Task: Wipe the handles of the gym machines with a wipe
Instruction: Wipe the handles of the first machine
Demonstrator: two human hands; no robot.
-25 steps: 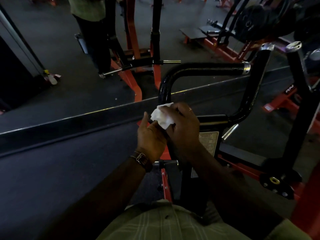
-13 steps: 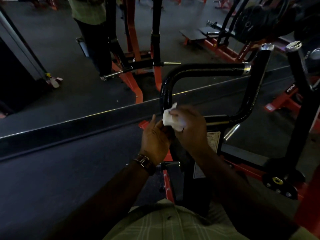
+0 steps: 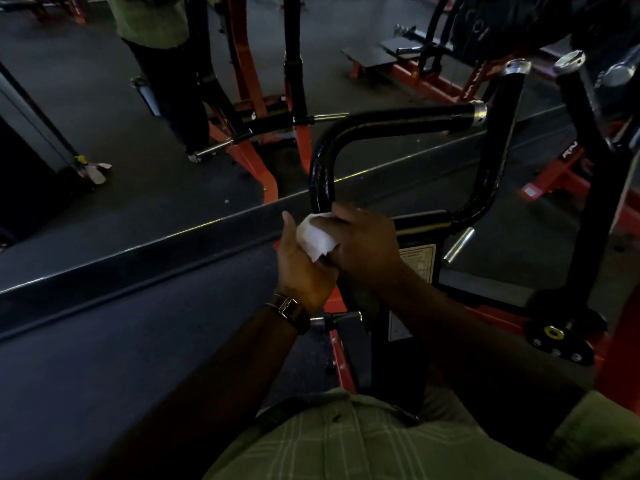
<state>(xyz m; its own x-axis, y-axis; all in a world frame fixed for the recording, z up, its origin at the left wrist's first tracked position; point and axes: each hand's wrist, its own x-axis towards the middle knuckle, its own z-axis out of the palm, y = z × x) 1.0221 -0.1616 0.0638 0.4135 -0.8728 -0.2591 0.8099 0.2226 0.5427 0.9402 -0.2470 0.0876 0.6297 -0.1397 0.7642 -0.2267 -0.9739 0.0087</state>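
Observation:
A white wipe [image 3: 316,238] sits bunched between my two hands at the foot of a black curved machine handle [image 3: 381,123] with a chrome end cap. My right hand [image 3: 367,244] grips the wipe from the right, fingers curled over it beside the handle's upright part. My left hand [image 3: 298,268], with a watch on the wrist, holds the wipe's lower left side, thumb pointing up. A second black handle [image 3: 498,140] rises to the right.
Another person's legs [image 3: 173,88] stand at the top left beside a red and black machine frame [image 3: 263,109]. A black upright post [image 3: 602,188] and a red base [image 3: 561,334] stand on the right. A raised floor edge [image 3: 145,247] runs diagonally across the dark floor.
Both hands with the wipe shifted slightly right and up toward the handle's upright part, then stayed near its base. The wipe is more bunched between the hands.

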